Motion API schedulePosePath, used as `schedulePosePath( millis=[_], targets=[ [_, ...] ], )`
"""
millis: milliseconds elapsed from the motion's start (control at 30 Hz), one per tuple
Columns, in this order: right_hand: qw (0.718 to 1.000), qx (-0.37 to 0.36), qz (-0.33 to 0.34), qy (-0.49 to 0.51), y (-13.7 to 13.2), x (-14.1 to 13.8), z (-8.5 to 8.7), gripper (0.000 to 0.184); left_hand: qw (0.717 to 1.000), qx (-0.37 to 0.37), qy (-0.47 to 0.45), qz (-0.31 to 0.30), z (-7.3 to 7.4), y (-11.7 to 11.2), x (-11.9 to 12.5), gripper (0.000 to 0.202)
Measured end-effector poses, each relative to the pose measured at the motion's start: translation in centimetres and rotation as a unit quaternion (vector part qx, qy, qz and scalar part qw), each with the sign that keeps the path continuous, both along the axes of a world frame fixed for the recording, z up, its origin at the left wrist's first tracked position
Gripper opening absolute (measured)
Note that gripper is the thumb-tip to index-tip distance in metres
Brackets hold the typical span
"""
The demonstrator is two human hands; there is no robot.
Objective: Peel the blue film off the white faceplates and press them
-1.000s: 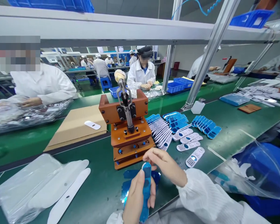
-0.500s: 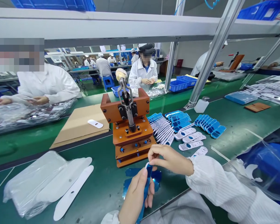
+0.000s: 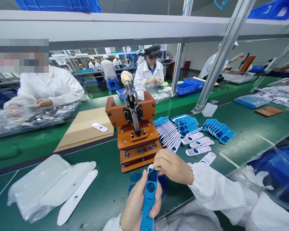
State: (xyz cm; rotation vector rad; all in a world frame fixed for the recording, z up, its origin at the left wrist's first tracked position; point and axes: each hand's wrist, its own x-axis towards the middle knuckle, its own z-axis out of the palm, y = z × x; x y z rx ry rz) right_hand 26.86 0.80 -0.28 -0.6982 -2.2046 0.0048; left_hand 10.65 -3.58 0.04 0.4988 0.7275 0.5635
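A long, narrow panel with rounded ends and a blue film face [image 3: 149, 195] is gripped in my left hand [image 3: 134, 203], thumb along one side and fingers round the other. It is tilted, its far end showing a white rim and a dark rectangle. The fingertips of my right hand [image 3: 172, 166] are closed in a pinch on the blue film at that far end. Loose blue film pieces [image 3: 135, 177] lie on the green table under my hands. Just beyond stands an orange-brown clamp press [image 3: 138, 141] with a metal toggle lever.
Right of the press lie rows of white panels [image 3: 167, 133] and blue-faced panels [image 3: 215, 128]. A plastic bag [image 3: 42, 189] and a long white strip [image 3: 77, 197] lie left. Behind are cardboard [image 3: 84, 128], a bottle [image 3: 210, 109], a metal post [image 3: 219, 61] and co-workers [image 3: 149, 72].
My left hand has turned the panel so its blue face now shows towards me. My right fingers have curled in more tightly at its far end. The view has shifted slightly.
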Motion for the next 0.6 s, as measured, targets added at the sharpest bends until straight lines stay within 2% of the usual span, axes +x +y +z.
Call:
schedulePosePath(
  millis=[133,200,300,400,500,600],
  targets=[
    [0.999,0.031,-0.001,0.023,-0.2,-0.4,-0.3,0.016,0.997,-0.04,-0.056,0.018,0.0,0.2,-0.3,0.06],
    [0.999,0.037,0.006,0.027,-0.5,-0.7,-0.4,0.015,0.995,-0.054,-0.063,0.051,0.0,0.4,-0.5,0.059],
    [0.999,0.027,0.0,0.024,-1.2,-1.3,-0.4,0.014,0.987,-0.054,-0.055,0.143,-0.1,0.5,-1.1,0.045],
    [1.0,-0.008,0.003,0.03,-2.6,-2.3,-0.7,0.014,0.964,-0.057,-0.069,0.251,-0.2,0.7,-1.5,0.03],
    [0.995,-0.074,0.025,0.056,-4.7,-3.5,-1.2,0.016,0.938,-0.023,-0.098,0.333,-0.2,1.3,-2.3,0.027],
    [0.984,-0.139,0.023,0.112,-6.8,-4.2,-1.9,0.018,0.909,0.022,-0.08,0.409,-0.1,2.3,-4.4,0.029]
  ],
)
